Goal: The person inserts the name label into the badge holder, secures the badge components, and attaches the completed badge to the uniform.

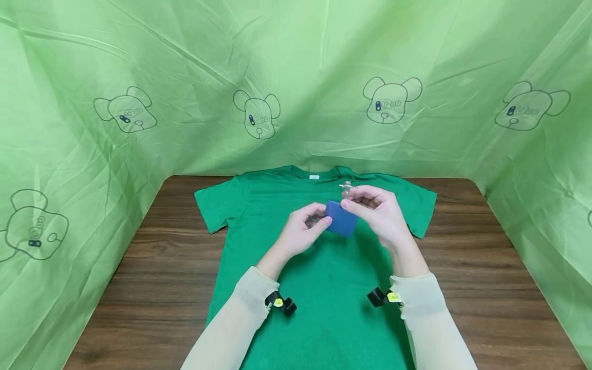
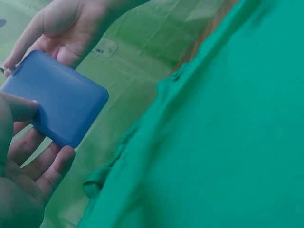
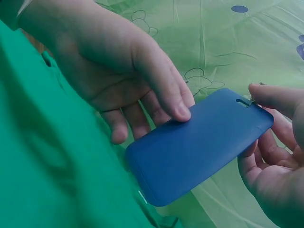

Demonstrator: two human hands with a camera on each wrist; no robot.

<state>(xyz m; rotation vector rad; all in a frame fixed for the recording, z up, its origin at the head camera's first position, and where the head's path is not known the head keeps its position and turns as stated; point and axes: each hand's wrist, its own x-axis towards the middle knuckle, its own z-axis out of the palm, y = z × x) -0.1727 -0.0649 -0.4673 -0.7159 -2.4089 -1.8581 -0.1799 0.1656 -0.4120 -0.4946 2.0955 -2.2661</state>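
A flat blue badge holder [image 1: 341, 221] with rounded corners is held up above a green T-shirt [image 1: 324, 318]. My left hand [image 1: 300, 231] pinches it by one edge, thumb on its near face and fingers behind. At its slotted end my right hand [image 1: 381, 213] pinches the holder with thumb and fingers. A small metal clip [image 1: 347, 186] sticks up beyond the right fingertips. In the right wrist view, the short slot [image 3: 244, 102] is right beside the right thumb. The clip is mostly hidden in the wrist views.
The T-shirt lies spread, collar away from me, on a dark wooden table [image 1: 162, 288]. Light green fabric [image 1: 314, 67] with bear-head outlines hangs behind and on both sides. A small black camera [image 1: 289, 307] sits on the left wrist, another [image 1: 376, 297] on the right.
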